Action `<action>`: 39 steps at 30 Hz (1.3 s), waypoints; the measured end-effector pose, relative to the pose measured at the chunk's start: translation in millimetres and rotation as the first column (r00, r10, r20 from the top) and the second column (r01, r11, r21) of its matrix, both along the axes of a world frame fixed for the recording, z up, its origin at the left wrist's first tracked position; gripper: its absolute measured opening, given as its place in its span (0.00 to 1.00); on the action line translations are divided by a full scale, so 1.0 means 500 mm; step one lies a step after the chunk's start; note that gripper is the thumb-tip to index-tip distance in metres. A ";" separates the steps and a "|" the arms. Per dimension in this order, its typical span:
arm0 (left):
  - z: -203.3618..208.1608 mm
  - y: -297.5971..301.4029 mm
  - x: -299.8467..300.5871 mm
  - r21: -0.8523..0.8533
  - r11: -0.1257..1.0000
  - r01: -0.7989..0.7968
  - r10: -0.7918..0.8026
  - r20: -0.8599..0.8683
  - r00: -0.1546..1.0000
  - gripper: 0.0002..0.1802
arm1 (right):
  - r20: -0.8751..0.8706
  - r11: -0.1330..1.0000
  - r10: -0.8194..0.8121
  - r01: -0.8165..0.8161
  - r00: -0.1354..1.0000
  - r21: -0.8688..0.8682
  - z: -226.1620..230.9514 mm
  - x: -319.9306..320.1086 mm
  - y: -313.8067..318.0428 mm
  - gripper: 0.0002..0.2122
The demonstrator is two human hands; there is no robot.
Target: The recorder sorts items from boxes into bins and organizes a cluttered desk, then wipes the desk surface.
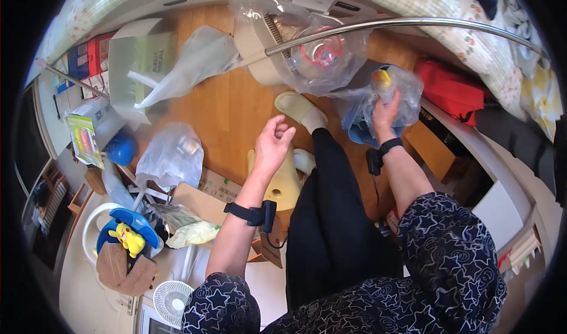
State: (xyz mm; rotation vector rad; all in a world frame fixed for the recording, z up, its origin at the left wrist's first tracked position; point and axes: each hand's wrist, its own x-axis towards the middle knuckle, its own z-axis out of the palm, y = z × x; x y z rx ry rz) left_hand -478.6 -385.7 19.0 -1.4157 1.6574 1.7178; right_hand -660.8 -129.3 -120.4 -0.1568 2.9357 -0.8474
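Note:
My right hand [387,111] grips a small pale container with a yellow and orange part [383,80]; its exact kind is unclear. It is over a blue bin [356,127] lined with a clear plastic bag [411,86]. My left hand [273,144] hangs over the wooden floor, fingers loosely bent and apart, with nothing visible in it. Just beyond the left hand is my foot in a pale slipper [292,105]. A large clear plastic bag [348,68] with pink-red items inside lies ahead, beside a beige container [255,41].
A metal pole [407,23] crosses the far side. White plastic bags [198,62] and a green-grey box [139,56] lie at left. Nearer left are a cardboard box [215,192], a white fan [173,302] and a yellow plush toy [127,239]. A red bag [450,89] sits at right.

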 end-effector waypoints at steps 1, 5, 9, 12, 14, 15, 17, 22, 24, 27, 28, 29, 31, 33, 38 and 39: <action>-0.014 0.001 -0.013 -0.167 0.984 0.062 -0.069 -0.038 0.997 0.24 | 0.013 0.999 -0.002 0.002 1.000 0.034 -0.055 0.009 0.014 0.26; -0.069 -0.021 -0.079 -0.611 0.785 0.098 -0.231 -0.143 0.962 0.27 | 0.451 0.989 -0.146 0.141 0.881 0.045 -0.264 -0.013 0.079 0.25; -0.127 -0.048 -0.146 -0.865 0.502 -0.018 -0.390 -0.245 0.888 0.29 | 0.482 0.991 0.093 -0.127 0.871 0.039 -0.367 -0.068 0.113 0.21; -0.138 -0.057 -0.194 -0.882 0.471 -0.004 -0.477 -0.259 0.840 0.29 | 0.575 0.939 0.185 -0.317 0.797 0.137 -0.378 -0.105 0.088 0.21; -0.136 -0.059 -0.229 -0.874 0.486 -0.029 -0.495 -0.302 0.815 0.28 | 0.623 0.880 0.249 -0.442 0.742 0.174 -0.357 -0.124 0.065 0.20; -0.131 -0.062 -0.245 -0.856 0.513 -0.058 -0.509 -0.359 0.782 0.28 | 0.641 0.851 0.287 -0.496 0.712 0.170 -0.336 -0.131 0.051 0.20; -0.117 -0.068 -0.271 -0.839 0.545 -0.012 -0.489 -0.329 0.808 0.26 | 0.660 0.785 0.388 -0.606 0.643 0.127 -0.272 -0.148 0.019 0.19; -0.085 -0.078 -0.277 -0.855 0.508 0.100 -0.479 -0.184 0.858 0.22 | 0.708 0.755 0.425 -0.652 0.564 0.067 -0.010 -0.164 -0.079 0.18; -0.084 -0.079 -0.282 -0.805 0.561 0.194 -0.457 -0.106 0.883 0.20 | 0.716 0.592 0.371 -0.745 0.591 0.307 0.095 -0.164 -0.126 0.14; -0.095 -0.078 -0.293 -0.766 0.606 0.213 -0.447 -0.107 0.888 0.17 | 0.629 0.692 0.390 -0.664 0.673 0.282 0.200 -0.152 -0.186 0.14; -0.101 -0.077 -0.293 -0.739 0.620 0.265 -0.458 -0.066 0.887 0.17 | 0.556 0.804 0.410 -0.574 0.723 0.155 0.217 -0.150 -0.206 0.15; -0.106 -0.074 -0.284 -0.742 0.635 0.213 -0.421 -0.101 0.902 0.15 | 0.503 0.895 0.367 -0.444 0.783 0.038 0.231 -0.145 -0.223 0.16; -0.114 -0.073 -0.244 -0.731 0.650 0.205 -0.364 -0.064 0.929 0.13 | 0.483 0.884 0.427 -0.465 0.764 -0.045 0.244 -0.142 -0.265 0.16; -0.118 -0.087 -0.188 -0.724 0.660 0.201 -0.293 -0.002 0.956 0.09 | 0.446 0.893 0.445 -0.420 0.776 -0.161 0.245 -0.132 -0.323 0.16; -0.101 -0.169 -0.011 -0.762 0.647 -0.004 0.001 -0.004 1.000 0.07 | 0.279 0.677 0.714 -0.735 0.642 -0.040 0.248 -0.090 -0.478 0.14; -0.092 -0.186 0.027 -0.781 0.620 -0.071 0.048 -0.052 0.997 0.08 | 0.265 0.533 0.812 -0.846 0.519 0.025 0.243 -0.078 -0.503 0.15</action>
